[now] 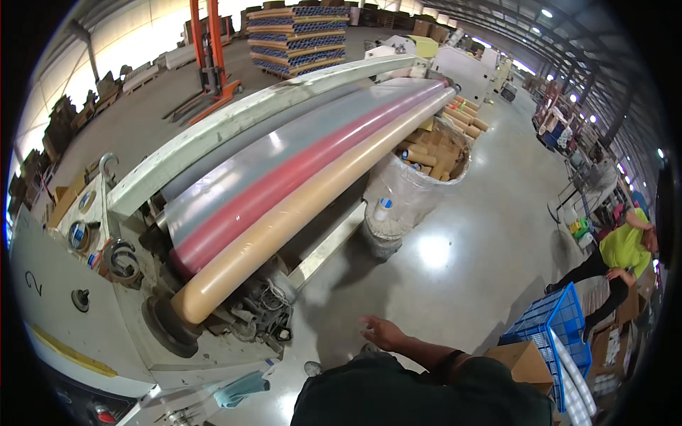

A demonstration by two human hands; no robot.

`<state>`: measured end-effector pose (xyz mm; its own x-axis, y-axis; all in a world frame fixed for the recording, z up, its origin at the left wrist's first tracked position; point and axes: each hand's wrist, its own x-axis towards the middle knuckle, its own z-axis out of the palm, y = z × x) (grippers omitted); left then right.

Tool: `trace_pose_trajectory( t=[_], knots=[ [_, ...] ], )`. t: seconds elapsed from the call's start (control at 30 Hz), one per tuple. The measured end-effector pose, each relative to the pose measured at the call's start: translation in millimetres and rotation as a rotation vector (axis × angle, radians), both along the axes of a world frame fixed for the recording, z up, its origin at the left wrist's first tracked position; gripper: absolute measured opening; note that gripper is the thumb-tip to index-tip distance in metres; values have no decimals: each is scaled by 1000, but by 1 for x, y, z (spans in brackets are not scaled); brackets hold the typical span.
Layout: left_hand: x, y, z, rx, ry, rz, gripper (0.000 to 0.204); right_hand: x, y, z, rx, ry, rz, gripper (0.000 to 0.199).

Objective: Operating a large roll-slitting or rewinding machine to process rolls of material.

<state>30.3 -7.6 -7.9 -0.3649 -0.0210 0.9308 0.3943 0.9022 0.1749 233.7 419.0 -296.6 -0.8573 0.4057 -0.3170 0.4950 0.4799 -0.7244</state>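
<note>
My right hand hangs in front of my body over the grey floor, its fingers loosely apart with nothing in them. My left hand is out of sight. Ahead and to the left stands a long roll machine. Nearest me on it lies a shiny tan roll, its near end against a dark round disc. Behind that runs a red band beside a translucent film sheet. My hand touches none of these.
A clear plastic bag of cardboard tubes stands beyond the tan roll. At right are a blue crate, a cardboard box and a bending person in a yellow-green shirt. Stacked tubes and an orange lift stand far back.
</note>
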Motion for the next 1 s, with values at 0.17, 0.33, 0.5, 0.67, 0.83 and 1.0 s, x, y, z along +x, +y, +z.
trace_pose_trajectory(
  t=[0.17,0.33,0.5,0.67,0.83,1.0],
  knots=[
    [32,96,-28,327,24,-632,51,29,29,-8,57,51,3,47],
    [43,179,-149,88,-967,-890,59,80,63,-25,-62,46,-156,48],
    [80,161,-362,-316,-1437,-790,46,189,90,-117,56,-45,-232,39],
    [123,50,-549,513,-2504,-435,41,336,90,-226,-477,-165,-764,21],
    [139,63,-529,528,-2319,-354,46,348,75,-150,-743,-372,-1220,22],
    [63,50,-584,280,-1810,-1044,39,288,86,-163,-735,-223,-953,32]
  ],
)
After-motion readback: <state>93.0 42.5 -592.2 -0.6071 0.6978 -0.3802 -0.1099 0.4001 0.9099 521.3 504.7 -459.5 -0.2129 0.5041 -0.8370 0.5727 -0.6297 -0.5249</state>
